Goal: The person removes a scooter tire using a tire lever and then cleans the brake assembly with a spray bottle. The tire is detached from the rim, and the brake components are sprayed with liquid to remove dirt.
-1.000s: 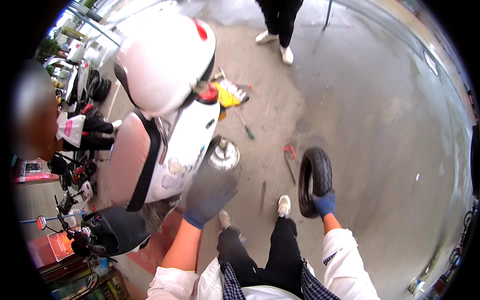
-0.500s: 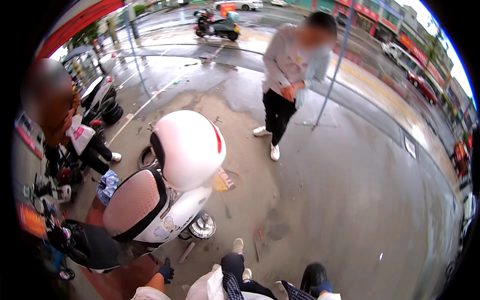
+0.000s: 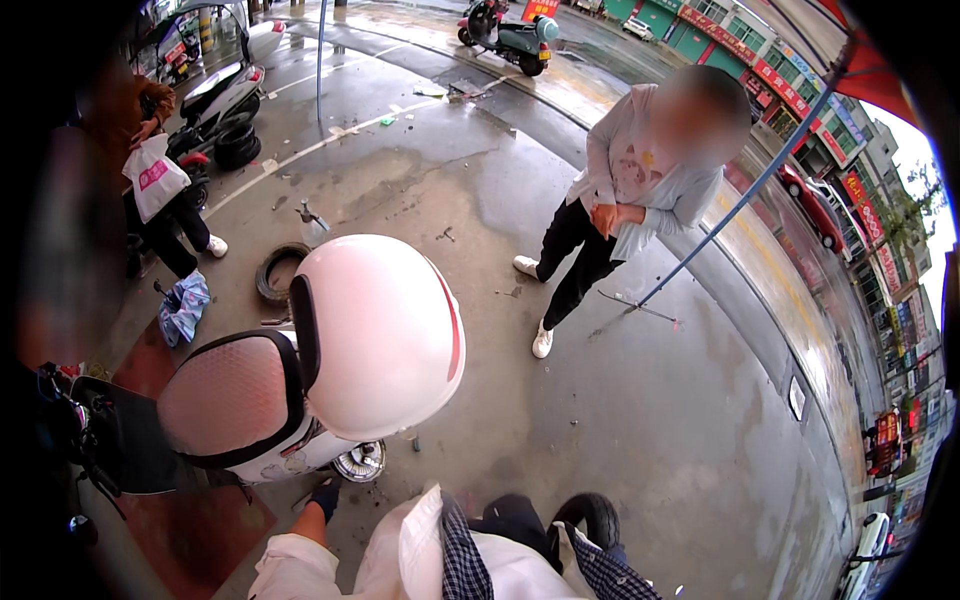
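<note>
While the black tyre [image 3: 597,515] sits beside the right hand [image 3: 617,554], I cannot tell its fingers' grip; a firm hold serves best. The left hand [image 3: 325,497], fingers indistinct, hangs near the wheel hub [image 3: 360,462].

Red shop signs [image 3: 782,88] bear lettering (a bag [image 3: 160,192], pink print [image 3: 152,176])

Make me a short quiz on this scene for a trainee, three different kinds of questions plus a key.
1. True or false: the quilted scooter seat is pink.
2. Which is nearest the gloved left hand?
A) spray bottle
B) silver wheel hub
C) white bag
3. Fill in: the gloved right hand, partly hidden, is beside a black ____.

Key: 1. True. 2. B. 3. Tire.
</note>
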Demonstrator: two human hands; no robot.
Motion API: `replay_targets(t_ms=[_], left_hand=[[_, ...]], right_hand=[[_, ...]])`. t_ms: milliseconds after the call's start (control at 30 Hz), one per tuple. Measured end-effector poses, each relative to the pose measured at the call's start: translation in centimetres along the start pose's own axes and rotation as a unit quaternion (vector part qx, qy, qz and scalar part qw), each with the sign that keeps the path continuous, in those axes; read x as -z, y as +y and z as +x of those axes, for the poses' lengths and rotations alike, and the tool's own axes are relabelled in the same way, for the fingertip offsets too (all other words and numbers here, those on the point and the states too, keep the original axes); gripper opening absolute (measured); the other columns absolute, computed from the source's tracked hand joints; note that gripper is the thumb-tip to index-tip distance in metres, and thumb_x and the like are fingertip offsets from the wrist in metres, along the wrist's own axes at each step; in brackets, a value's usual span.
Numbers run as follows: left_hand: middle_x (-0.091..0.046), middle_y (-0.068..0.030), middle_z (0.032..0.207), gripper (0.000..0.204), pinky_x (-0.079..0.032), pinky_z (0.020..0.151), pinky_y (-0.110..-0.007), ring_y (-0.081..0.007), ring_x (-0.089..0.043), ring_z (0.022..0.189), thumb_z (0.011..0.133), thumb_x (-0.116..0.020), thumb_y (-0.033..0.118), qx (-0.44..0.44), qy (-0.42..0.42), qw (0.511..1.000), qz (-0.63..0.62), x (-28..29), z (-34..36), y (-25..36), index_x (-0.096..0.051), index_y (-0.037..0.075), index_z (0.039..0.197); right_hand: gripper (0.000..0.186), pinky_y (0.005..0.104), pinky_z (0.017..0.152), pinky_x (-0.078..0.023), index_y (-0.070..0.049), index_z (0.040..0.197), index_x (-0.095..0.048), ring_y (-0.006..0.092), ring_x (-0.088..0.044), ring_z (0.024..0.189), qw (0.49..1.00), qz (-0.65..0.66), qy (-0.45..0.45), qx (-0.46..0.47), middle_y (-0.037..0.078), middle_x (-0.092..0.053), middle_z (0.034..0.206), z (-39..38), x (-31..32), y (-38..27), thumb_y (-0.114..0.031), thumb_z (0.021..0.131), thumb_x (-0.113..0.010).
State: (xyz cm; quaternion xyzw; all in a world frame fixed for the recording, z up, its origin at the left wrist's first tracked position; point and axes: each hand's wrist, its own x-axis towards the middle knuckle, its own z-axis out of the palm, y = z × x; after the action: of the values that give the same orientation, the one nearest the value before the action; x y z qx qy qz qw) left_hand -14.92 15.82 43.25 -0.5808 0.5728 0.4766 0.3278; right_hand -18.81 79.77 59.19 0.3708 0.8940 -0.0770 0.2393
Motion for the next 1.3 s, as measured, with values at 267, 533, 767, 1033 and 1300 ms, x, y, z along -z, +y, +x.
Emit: replay_targets(t_ms=[267, 533, 767, 1033, 1300], left_hand=[[-0.039, -0.005, 0.055, 0.024, -0.028, 0.041, -0.033, -0.0188, -0.038, 0.042, 0.088, -0.052, 0.04, 0.062, 0.105, 0.984, -0.134, -0.9, -4.8, 4.6, -0.059, 0.018, 0.082], [-0.054, -0.0108, 0.068, 0.042, -0.036, 0.047, -0.042, -0.0263, -0.048, 0.051, 0.087, -0.049, 0.048, 0.216, 0.114, 0.945, -0.217, -16.6, -9.4, -3.2, -0.06, 0.008, 0.089], [-0.056, -0.0123, 0.073, 0.044, -0.038, 0.052, -0.041, -0.0275, -0.05, 0.058, 0.087, -0.049, 0.048, 0.228, 0.055, 0.932, -0.275, -31.8, -13.7, 4.6, -0.061, 0.006, 0.091], [-0.057, -0.0139, 0.079, 0.046, -0.039, 0.058, -0.041, -0.0289, -0.052, 0.065, 0.086, -0.048, 0.048, 0.071, 0.034, 0.977, -0.198, -27.8, -0.9, 28.4, -0.061, 0.005, 0.093], [-0.059, -0.0156, 0.084, 0.047, -0.04, 0.064, -0.041, -0.0302, -0.053, 0.073, 0.086, -0.048, 0.048, -0.07, 0.051, 0.994, -0.066, -18.2, 5.9, 57.1, -0.062, 0.003, 0.095]], right_hand=[[0.088, 0.0429, 0.091, -0.046, 0.002, 0.121, -0.044, 0.0394, -0.054, 0.11, 0.989, -0.057, -0.011, 0.134, 0.026, -0.055, 0.117, 15.7, 8.1, -15.8, -0.041, 0.054, -0.082], [0.079, 0.0437, 0.088, -0.048, 0.002, 0.115, -0.047, 0.0395, -0.056, 0.105, 0.917, -0.182, -0.016, 0.354, 0.026, -0.056, 0.111, 28.6, 13.4, -35.9, -0.04, 0.057, -0.08], [0.077, 0.0448, 0.089, -0.047, -0.002, 0.113, -0.048, 0.0392, -0.055, 0.106, 0.892, -0.246, -0.05, 0.377, 0.023, -0.056, 0.112, 34.4, 18.3, -48.3, -0.04, 0.054, -0.08], [0.093, 0.0433, 0.091, -0.045, 0.003, 0.12, -0.042, 0.0409, -0.052, 0.11, 0.915, -0.212, -0.024, 0.342, 0.028, -0.052, 0.116, 42.9, 25.1, -54.7, -0.047, 0.052, -0.082], [0.088, 0.0416, 0.091, -0.045, 0.002, 0.119, -0.046, 0.039, -0.054, 0.11, 0.977, -0.098, -0.003, 0.187, 0.026, -0.053, 0.118, 48.1, 28.6, -57.6, -0.045, 0.054, -0.083]])
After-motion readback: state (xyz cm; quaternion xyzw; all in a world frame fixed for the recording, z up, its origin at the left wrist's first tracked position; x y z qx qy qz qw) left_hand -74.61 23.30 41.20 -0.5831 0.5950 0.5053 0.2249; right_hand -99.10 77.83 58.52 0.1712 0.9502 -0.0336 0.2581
